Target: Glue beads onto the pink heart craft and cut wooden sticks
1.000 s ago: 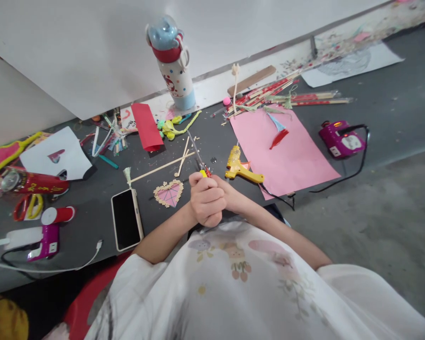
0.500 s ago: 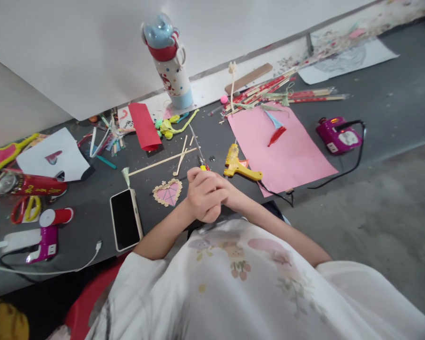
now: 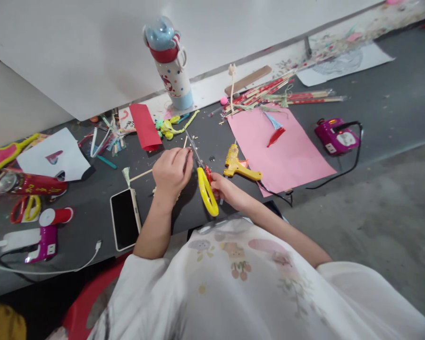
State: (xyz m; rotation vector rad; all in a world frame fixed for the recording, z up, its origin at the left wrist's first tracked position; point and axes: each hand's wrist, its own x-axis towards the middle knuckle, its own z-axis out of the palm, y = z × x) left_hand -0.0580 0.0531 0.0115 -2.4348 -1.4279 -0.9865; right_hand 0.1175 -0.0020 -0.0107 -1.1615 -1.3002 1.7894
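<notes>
My right hand [image 3: 224, 188] has its fingers closed on the red handle of a pair of scissors [image 3: 208, 191]. The other handle loop is yellow, and the blades point away from me. To the left, my left hand [image 3: 173, 171] is curled with fingertips pinched beside the blades; what they hold, if anything, is hidden. A thin wooden stick [image 3: 141, 175] runs beneath that hand, with a pale tassel [image 3: 126, 175] near its left end. My left hand and wrist cover most of the pink heart piece. Right of the scissors lies a yellow glue gun [image 3: 241, 165].
A pink sheet [image 3: 286, 160] lies right, near a purple power block [image 3: 337, 137]. A tall bottle [image 3: 175, 71] stands at the back. On the left are a phone [image 3: 125, 219], a red thread spool [image 3: 60, 216], a red can [image 3: 38, 184] and a white cable [image 3: 88, 262].
My hands, clasped together before, have come apart. The left moved up and left over the sticks and heart; the right now shows on the scissors, whose yellow loop has come into view.
</notes>
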